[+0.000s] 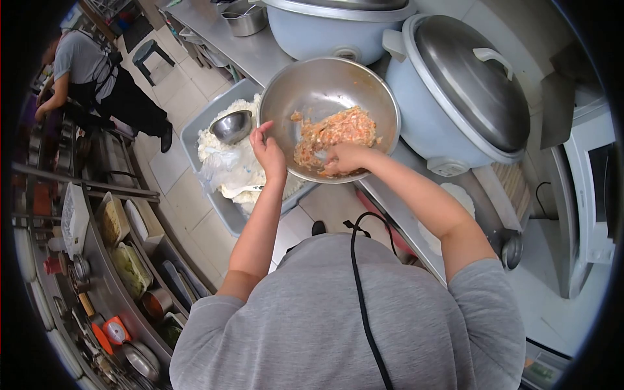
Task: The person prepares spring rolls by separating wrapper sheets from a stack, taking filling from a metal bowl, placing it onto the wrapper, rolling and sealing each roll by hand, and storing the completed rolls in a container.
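A wide metal mixing bowl (279,91) is tilted toward me, holding a moist orange and white food mixture (344,130) with small shreds in it. My left hand (268,155) grips the bowl's left rim, fingers up along the outside edge. Down inside the bowl, my right hand (346,160) is curled at the lower edge of the mixture. A small pale, shiny bit shows by its fingertips, which are partly hidden, so what they hold is unclear. Left of the bowl, a blue-grey tub (190,140) contains white rice (247,107), a small metal bowl (231,127) and a white-handled utensil (242,190).
Two large rice cookers (448,97) (331,29) stand behind and right of the bowl on a steel counter (240,52). A metal pot (246,21) sits farther back. At left, a co-worker (97,78) bends over a counter beside food containers (133,270). A stool (152,60) stands behind.
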A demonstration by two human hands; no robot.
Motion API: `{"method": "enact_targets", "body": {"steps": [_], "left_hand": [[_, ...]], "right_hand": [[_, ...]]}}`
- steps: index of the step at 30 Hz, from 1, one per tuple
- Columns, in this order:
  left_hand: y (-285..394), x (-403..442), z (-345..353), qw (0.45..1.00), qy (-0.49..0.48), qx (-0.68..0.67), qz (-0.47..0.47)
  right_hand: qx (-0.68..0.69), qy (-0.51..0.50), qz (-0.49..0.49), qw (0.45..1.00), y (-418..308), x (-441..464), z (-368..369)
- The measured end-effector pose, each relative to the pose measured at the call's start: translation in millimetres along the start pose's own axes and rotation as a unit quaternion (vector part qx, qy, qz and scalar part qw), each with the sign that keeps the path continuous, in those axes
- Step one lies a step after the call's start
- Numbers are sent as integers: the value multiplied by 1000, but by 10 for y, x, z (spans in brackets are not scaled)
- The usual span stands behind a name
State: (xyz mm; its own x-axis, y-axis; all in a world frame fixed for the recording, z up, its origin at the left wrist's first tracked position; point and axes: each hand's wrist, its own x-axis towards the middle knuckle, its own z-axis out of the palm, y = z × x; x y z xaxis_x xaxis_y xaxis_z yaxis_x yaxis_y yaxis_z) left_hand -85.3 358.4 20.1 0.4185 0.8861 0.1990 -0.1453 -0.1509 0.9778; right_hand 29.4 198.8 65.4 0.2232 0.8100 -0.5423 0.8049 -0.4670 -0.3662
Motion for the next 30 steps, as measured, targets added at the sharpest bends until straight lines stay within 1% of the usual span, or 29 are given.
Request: {"method": "enact_targets", "body": {"steps": [2, 3, 5, 6, 8, 9, 11, 12, 14, 15, 17, 18, 19, 20, 21, 22, 23, 24, 26, 27, 29, 30], "left_hand": [[0, 3, -2, 1000, -2, 0, 0], [-7, 1, -8, 1000, -4, 2, -1], [-17, -2, -6, 1000, -2, -1, -1], [-19, 4, -2, 1000, -1, -3, -1], [23, -4, -12, 1000, -2, 11, 1], [26, -13, -15, 1000, 0, 25, 2], [6, -3, -5, 1000, -1, 13, -9], [4, 3, -10, 1000, 1, 2, -19], [7, 2, -14, 1000, 4, 12, -17], [-1, 7, -14, 1000, 10, 20, -16], [-77, 45, -34, 1000, 0, -3, -23], [-171, 79, -48, 999, -7, -27, -35], [-333, 147, -91, 998, -16, -31, -45], [-355, 194, -125, 998, -25, -32, -45], [-369, 215, -154, 998, -41, -35, -41], [-345, 207, -157, 997, -59, -38, -37], [-312, 194, -183, 998, -30, 53, 11], [-170, 125, -175, 988, -3, 142, 60], [307, -100, -56, 940, 43, 257, 220], [506, -225, 63, 942, 24, 250, 221], [815, -570, 371, 927, -60, 214, 301], [897, -790, 571, 924, -129, 197, 301]], "right_hand": [[146, 36, -108, 983, 84, 30, 107], [147, 36, -108, 983, 83, 25, 102], [102, 2, -60, 993, 81, 17, 83], [104, 5, -59, 993, 32, -53, 16], [28, -3, -52, 998, -87, -247, -162], [31, -2, -49, 998, -75, -243, -135], [-44, -5, -42, 998, -51, -203, -90], [-42, -3, -41, 998, -53, -194, -97], [30, -47, -38, 998, -49, -170, -134], [33, -43, -37, 998, -43, -178, -182], [108, -64, -112, 986, 15, -238, -289], [111, -58, -108, 986, 31, -350, -365], [181, -48, -135, 973, 29, -514, -469], [249, -38, -161, 954, 39, -678, -535], [289, -7, -143, 947, 108, -861, -532], [295, 1, -136, 946, 193, -1087, -531], [319, 33, -116, 940, 302, -1351, -518], [343, 65, -94, 932, 445, -1620, -457], [383, 83, 20, 920, 799, -2201, -208], [393, 93, 33, 914, 967, -2454, -23], [380, 159, 214, 886, 1315, -2809, 475], [388, 163, 223, 879, 1554, -2845, 852]]}}
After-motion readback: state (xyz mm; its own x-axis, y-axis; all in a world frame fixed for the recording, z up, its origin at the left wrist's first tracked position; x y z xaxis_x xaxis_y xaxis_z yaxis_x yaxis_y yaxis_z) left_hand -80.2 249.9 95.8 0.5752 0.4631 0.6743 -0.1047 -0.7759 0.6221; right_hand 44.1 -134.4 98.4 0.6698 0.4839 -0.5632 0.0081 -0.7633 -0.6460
